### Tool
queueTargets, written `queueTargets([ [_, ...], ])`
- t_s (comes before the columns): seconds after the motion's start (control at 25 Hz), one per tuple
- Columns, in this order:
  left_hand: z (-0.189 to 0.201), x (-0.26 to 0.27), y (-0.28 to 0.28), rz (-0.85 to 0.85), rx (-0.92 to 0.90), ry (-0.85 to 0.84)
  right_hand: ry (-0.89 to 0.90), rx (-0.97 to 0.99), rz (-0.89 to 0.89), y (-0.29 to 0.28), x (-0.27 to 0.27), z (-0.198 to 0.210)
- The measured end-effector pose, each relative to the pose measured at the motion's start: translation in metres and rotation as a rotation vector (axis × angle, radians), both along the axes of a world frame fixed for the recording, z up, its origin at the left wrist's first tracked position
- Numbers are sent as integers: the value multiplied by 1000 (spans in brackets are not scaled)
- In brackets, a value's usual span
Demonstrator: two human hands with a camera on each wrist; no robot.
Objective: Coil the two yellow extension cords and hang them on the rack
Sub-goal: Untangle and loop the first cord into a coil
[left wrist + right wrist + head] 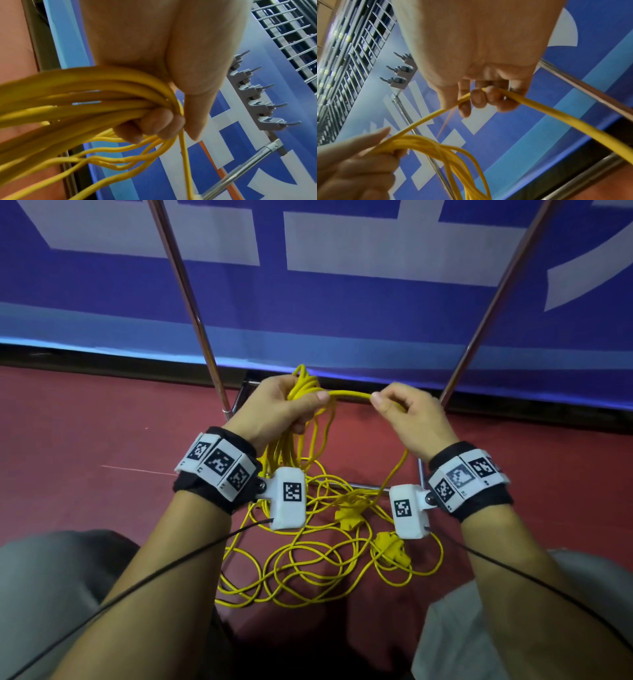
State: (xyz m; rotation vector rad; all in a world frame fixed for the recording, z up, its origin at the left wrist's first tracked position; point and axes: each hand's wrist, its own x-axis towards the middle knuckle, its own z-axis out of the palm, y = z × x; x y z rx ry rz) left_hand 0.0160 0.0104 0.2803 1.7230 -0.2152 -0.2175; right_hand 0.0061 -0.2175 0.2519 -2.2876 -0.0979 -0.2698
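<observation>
1. A bundle of yellow cord loops (301, 392) hangs from the left hand (277, 409), whose fingers are clenched around the gathered top.
2. The right hand (407, 412) pinches a single strand (349, 395) stretched between both hands.
3. The remaining cord (308, 570) lies tangled on the red floor (85, 440) below, plugs (390, 549) among it.
4. The cord looks light, limp and springy; gripping where loops gather likely keeps them from slipping.
5. The rack's metal poles (191, 313) rise behind; its hooks (264, 106) show in the wrist views.
</observation>
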Motion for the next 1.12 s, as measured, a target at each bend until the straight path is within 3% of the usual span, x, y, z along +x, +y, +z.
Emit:
queueTargets([
  [0.24, -3, -6, -15, -114, 54, -17, -130, 146, 188, 39, -12, 17],
  [0.48, 24, 6, 11, 162, -279, -99, 291, 49, 195, 6, -6, -23],
  [0.56, 23, 10, 24, 167, -238, -91, 205, 186, 92, 3, -5, -29],
  [0.64, 14, 8, 27, 135, -67, -62, 32, 272, 9, 10, -4, -19],
  [0.76, -1, 1, 15, 74, 101, 3, -96, 180, 52, 22, -7, -2],
  [0.92, 1, -4, 5, -21, 7, 88, -16, 1, 110, 30, -10, 0],
  [1.12, 3, -7, -6, -21, -99, 94, -1, 106, 155, 23, -9, 2],
])
